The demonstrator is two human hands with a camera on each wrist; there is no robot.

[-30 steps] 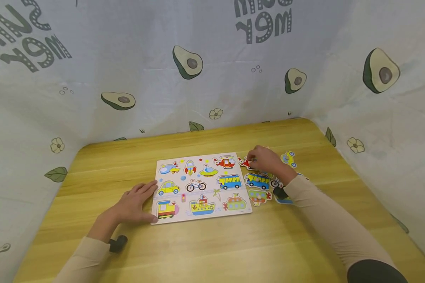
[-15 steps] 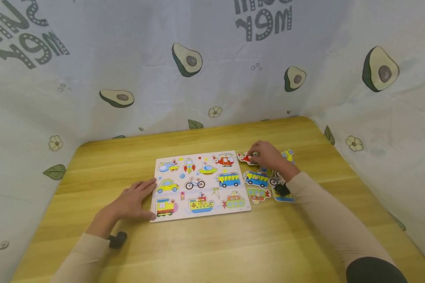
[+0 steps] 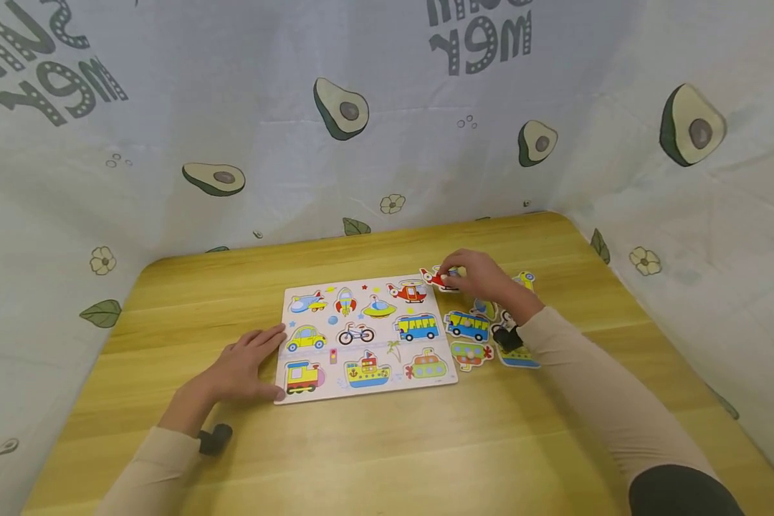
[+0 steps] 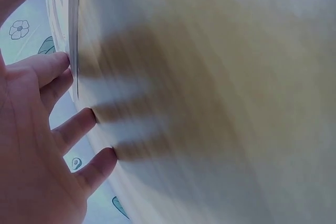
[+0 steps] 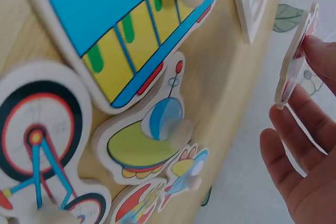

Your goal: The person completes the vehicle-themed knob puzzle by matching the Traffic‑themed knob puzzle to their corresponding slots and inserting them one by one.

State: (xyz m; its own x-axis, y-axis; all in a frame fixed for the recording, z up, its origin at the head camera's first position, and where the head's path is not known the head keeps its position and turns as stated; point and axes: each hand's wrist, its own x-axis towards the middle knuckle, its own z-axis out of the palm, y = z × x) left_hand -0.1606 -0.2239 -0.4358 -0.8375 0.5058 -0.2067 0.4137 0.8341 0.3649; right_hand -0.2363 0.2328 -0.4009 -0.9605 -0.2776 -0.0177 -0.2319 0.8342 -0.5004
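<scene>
Carried left and toward the far side since the earlier frame is the red helicopter piece (image 3: 433, 278), whose tail, then just right of the puzzle board (image 3: 375, 394), is now seen overlapping the board's far right corner. It is pinched by the right hand (image 3: 481, 276), apparently at its pale knob, the other fingers being left loose below. In the right wrist view it is shown almost edge-on, held clear of the tabletop (image 3: 335, 459). By the left hand (image 3: 240, 367), its fingers spread, the left edge of the board is touched.

A slip seems the likeliest fault: with the weight hung from one small knob, the piece could be swung round or dropped across the board's edge. If it were lowered from here, its tail might be caught on the corner, as only part of the piece overlaps the board. Its nose is covered by the hand, so misalignment with the printed helicopter (image 3: 409, 292) could be missed.

By too firm a push from the left, the board could be slid into the bus piece (image 3: 467, 326) and the submarine piece (image 3: 468, 355), both lying just beside it. The bicycle piece (image 5: 38, 103) and the ship piece (image 3: 520, 360) could be disturbed by the black wrist camera (image 3: 507, 337), should the right forearm be dipped.
</scene>
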